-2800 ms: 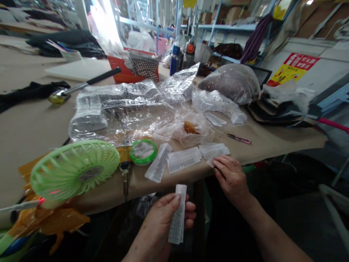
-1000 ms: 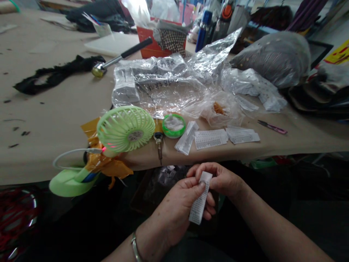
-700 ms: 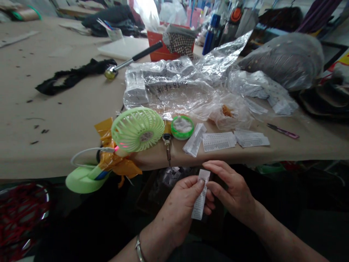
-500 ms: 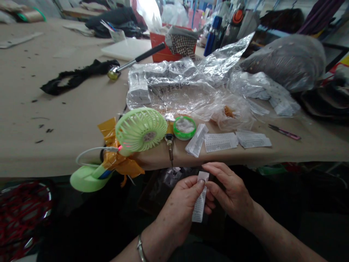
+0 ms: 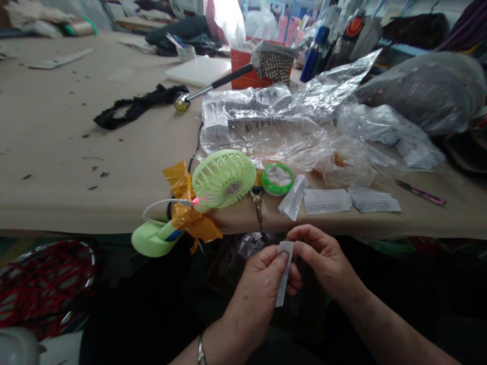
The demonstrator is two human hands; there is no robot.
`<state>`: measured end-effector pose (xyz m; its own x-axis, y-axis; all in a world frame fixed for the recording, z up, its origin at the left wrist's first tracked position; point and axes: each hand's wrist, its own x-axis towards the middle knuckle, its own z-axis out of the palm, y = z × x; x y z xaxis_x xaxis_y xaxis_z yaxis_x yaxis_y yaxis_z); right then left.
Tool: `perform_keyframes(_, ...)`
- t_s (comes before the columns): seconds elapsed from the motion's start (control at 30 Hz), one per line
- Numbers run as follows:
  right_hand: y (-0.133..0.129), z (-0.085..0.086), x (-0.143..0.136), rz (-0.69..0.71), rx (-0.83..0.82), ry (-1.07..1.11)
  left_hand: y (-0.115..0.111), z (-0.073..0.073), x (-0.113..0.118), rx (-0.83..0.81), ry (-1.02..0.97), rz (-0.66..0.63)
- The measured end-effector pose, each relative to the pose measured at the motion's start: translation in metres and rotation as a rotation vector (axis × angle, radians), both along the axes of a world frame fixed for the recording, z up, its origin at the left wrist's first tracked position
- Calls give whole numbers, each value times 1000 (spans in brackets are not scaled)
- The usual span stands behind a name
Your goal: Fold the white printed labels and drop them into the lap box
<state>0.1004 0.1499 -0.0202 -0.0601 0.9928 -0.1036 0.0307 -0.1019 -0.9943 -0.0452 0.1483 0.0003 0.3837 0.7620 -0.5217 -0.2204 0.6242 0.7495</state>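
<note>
Narrow printed paper strip (image 5: 283, 274) between both hands, thin, slightly curled.

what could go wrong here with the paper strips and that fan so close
1. The green fan stands right beside the loose printed strips at the table edge; if it blows their way, they may slide off.
2. The thin label strip is pinched below the table edge by the left hand and right hand; it might slip and drop into the dark space underneath.
</note>
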Motion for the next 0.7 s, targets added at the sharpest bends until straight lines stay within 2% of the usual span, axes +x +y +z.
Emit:
perform_keyframes(0.13, 7, -1, -11, 54, -85, 175, 0, 2, -7, 59, 69, 22)
perform_keyframes(0.3, 11, 4, -27, 89, -124, 219, -1, -1, -16, 145, 108, 69)
perform_keyframes(0.5, 17, 3, -38, 24, 26, 18, 7, -8, -30, 337, 248, 173)
perform_keyframes(0.7, 20, 2, -42, -11, 186, -213, 14, -9, -37, 522, 426, 214)
